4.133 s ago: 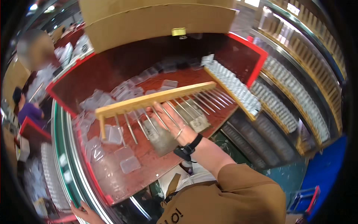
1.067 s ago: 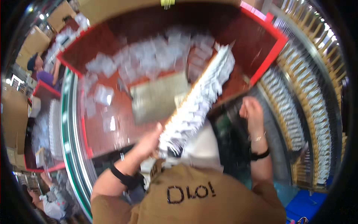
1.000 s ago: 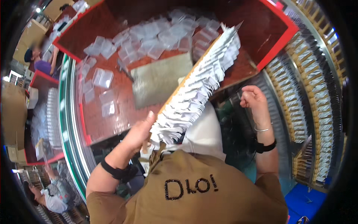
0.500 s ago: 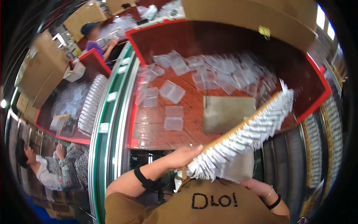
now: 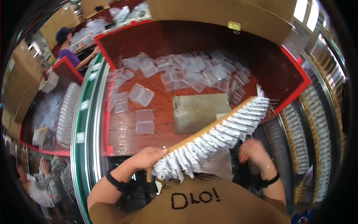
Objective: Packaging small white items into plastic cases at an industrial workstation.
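Left hand (image 5: 147,157) clenched around the near end of a long wooden rack (image 5: 209,131), fingers wrapped over the bar just above the chest. Rack slanting up and to the right across the near edge of the table, its pegs crowded with clear plastic pieces (image 5: 212,143) that hang in a dense white fringe along its whole length, far end reaching toward the red rim at the table's right corner. Right hand (image 5: 253,151) blurred, just below the middle of the rack and close beside the hanging pieces; cannot tell whether grasping anything or simply curled. Dark bands on both wrists. Beyond the rack, a grey mat (image 5: 199,110) lying flat on the reddish-brown table (image 5: 164,104), with two clear lids (image 5: 143,121) to its left and a larger tilted one a little further back. Loose clear containers (image 5: 190,69) scattered in a heap across the far half of the table, inside the red border. A green and silver rail (image 5: 87,123) along the left side, and past it another table with stacked clear pieces (image 5: 67,112). At the upper left, a person in a cap and purple top (image 5: 69,48) leaning over that neighbouring table.
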The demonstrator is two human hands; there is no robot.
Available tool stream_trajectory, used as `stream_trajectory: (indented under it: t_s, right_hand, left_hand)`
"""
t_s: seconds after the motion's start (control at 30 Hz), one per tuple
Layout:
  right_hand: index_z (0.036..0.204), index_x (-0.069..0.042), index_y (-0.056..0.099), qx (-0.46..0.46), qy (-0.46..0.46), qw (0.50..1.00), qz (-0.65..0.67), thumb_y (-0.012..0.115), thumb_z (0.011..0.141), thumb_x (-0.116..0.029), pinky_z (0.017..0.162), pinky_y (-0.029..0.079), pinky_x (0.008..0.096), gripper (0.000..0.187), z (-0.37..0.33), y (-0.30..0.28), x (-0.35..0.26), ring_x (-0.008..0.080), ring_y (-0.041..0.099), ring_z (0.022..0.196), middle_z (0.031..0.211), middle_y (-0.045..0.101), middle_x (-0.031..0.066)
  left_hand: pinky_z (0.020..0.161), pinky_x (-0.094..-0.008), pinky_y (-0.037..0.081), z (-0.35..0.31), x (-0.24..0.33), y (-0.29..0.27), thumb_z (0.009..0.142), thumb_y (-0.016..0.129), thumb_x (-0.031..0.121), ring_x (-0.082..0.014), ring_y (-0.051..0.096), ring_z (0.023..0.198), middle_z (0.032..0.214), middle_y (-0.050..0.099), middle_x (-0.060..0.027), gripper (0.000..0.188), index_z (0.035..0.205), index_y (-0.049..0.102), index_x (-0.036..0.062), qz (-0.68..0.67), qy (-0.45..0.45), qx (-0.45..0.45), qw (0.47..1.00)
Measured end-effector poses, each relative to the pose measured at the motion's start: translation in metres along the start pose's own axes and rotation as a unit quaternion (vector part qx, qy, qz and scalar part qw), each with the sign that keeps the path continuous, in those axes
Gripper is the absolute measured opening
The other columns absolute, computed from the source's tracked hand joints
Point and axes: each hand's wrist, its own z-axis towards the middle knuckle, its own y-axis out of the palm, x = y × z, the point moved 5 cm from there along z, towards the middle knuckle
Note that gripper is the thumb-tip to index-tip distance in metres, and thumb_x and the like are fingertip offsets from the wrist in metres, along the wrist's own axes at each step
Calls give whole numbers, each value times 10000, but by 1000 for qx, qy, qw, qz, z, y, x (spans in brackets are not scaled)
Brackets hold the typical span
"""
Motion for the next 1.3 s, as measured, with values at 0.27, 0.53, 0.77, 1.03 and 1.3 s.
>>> stream_trajectory:
  t_s: [0.27,0.53,0.77,1.03,1.3]
  right_hand:
    - [917,-102,526,350,-144,886,268,469,1001,-338,406,361,214,256,-1,-118,-63,85,464,444,620,542,13]
    - [947,-100,516,284,-85,948,115,542,957,-223,399,316,207,126,41,-112,-47,56,404,455,612,485,-9]
    - [996,-94,520,291,-89,944,126,530,933,-113,397,287,189,66,40,-83,-48,39,352,454,607,430,-37]
    - [1037,-72,506,369,-152,906,140,499,912,-34,403,243,173,130,7,-59,-79,19,331,472,623,411,-53]
    - [1083,-41,487,361,-160,905,158,508,901,-32,412,259,176,183,31,-61,-61,33,382,505,653,422,-33]
  left_hand:
    - [451,-247,325,13,14,-33,968,558,386,-65,408,499,554,446,38,427,700,569,54,115,54,54,990]
    - [558,-287,432,13,26,-61,925,598,435,-92,486,613,612,541,-22,460,847,676,-12,217,72,86,970]
    - [536,-255,349,20,22,-95,915,618,399,-77,403,553,631,459,46,323,805,600,96,-33,41,179,982]
    - [659,-335,478,15,16,-122,857,590,92,-179,574,693,800,594,-47,39,867,581,56,-437,186,326,818]
    - [604,-294,493,59,8,-144,859,609,25,-173,582,646,755,588,-55,39,858,574,41,-352,179,356,847]
